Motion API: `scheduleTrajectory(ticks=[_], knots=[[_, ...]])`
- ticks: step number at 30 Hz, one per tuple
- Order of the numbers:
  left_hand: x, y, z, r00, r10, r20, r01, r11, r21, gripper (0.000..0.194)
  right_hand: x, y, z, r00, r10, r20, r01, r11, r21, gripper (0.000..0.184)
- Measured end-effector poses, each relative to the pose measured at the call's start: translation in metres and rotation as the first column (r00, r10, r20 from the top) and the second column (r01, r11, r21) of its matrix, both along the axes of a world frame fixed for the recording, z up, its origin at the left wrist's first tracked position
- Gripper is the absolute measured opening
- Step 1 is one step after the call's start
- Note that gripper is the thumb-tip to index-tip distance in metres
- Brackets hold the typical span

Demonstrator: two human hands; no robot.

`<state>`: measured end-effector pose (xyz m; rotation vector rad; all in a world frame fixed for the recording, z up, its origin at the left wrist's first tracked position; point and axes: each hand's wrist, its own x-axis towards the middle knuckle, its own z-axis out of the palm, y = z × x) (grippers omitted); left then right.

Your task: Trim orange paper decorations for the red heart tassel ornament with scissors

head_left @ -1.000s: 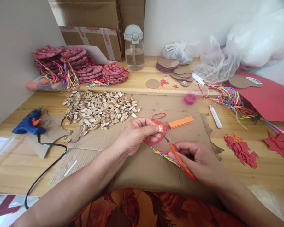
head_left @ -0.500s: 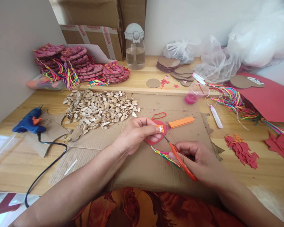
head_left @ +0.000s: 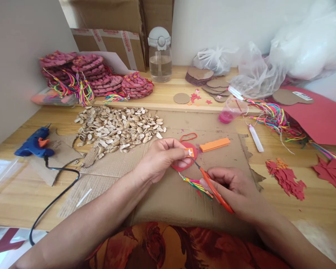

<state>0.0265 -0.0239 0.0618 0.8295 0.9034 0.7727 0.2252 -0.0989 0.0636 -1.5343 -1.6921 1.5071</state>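
Between thumb and fingers, my left hand pinches a small orange paper piece with a white star shape on it. My right hand grips orange-handled scissors, whose tips touch or nearly touch the lower edge of the paper piece. Beneath my left hand lies a red disc, partly hidden by my fingers. A red cord loop extends from its top, and a multicoloured tassel from its bottom. Just right of the disc rests a folded orange paper strip on the cardboard sheet.
Peanut shells are heaped at left, near a blue glue gun with a black cord. Behind stand stacked pink discs and a water bottle. At right are a cup of pink liquid, a white tube and red scraps.
The scissors and my right hand have shifted very slightly. The camera view has tilted a little. My left hand keeps its pinch on the orange paper piece.
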Motion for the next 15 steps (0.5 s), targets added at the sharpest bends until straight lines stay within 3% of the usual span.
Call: scheduleTrajectory(ticks=[15], knots=[[0.0001, 0.0017, 0.0012, 0.999, -0.014, 0.034, 0.017, 0.996, -0.089, 0.014, 0.0013, 0.0025, -0.0022, 0.998, 0.036, 0.057, -0.037, 0.999, 0.024, 0.041]])
